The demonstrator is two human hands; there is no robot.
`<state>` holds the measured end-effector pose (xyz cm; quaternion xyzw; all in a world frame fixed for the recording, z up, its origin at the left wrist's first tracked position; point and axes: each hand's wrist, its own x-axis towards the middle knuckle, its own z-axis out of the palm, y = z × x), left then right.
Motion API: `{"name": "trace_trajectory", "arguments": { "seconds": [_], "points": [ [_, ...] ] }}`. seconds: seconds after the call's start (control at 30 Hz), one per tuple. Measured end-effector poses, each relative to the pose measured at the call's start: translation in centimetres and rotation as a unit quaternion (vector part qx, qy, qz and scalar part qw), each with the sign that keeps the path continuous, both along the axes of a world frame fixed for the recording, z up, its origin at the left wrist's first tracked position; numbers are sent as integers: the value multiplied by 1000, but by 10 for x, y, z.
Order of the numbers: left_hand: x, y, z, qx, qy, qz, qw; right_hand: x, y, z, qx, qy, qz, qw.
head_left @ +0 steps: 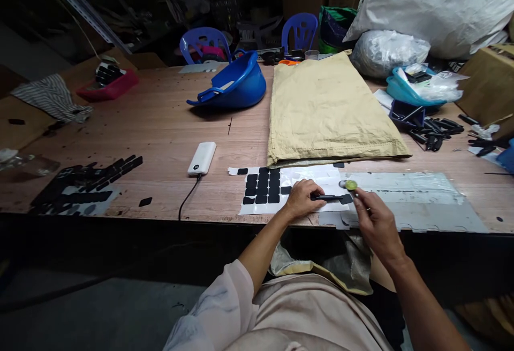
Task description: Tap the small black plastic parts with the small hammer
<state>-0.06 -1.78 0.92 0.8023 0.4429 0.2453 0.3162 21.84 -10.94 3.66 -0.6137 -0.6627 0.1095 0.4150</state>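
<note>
My left hand (303,199) is closed round one end of a slim black tool (327,197), which lies low over a white sheet and points right. Its far end is by a small black piece (346,199). Just to the right, my right hand (376,221) is raised and grips a small tool with a rounded yellow-green head (350,185); its handle is mostly hidden by the fingers. Left of my left hand, rows of black rounded pieces (262,186) lie on the white sheet (299,173). A grey translucent sheet (425,201) extends to the right.
Behind the hands lies a tan sack (329,107). A white power bank (202,158) with a cable and a tilted blue basin (241,83) are to the left. Black strips (76,188) lie far left. At right are black tools (436,131) and a turquoise basin (417,91).
</note>
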Motion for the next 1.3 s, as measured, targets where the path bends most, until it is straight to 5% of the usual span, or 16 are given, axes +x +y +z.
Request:
{"name": "trace_trajectory", "arguments": {
  "seconds": [0.4,0.67,0.9,1.1,1.3],
  "points": [
    [4,2,-1,-8,6,1,1000,-36,-12,-7,20,-63,65,996],
    [3,1,3,-17,18,3,1000,-27,-12,4,21,-20,3,1000],
    [4,0,3,-16,13,16,1000,-27,-14,-9,-13,-22,8,1000],
    [4,-1,3,-5,15,14,1000,7,2,0,44,-51,-65,996],
    [5,-1,3,-1,23,9,1000,72,33,-18,-41,-195,-206,958]
  ]
}}
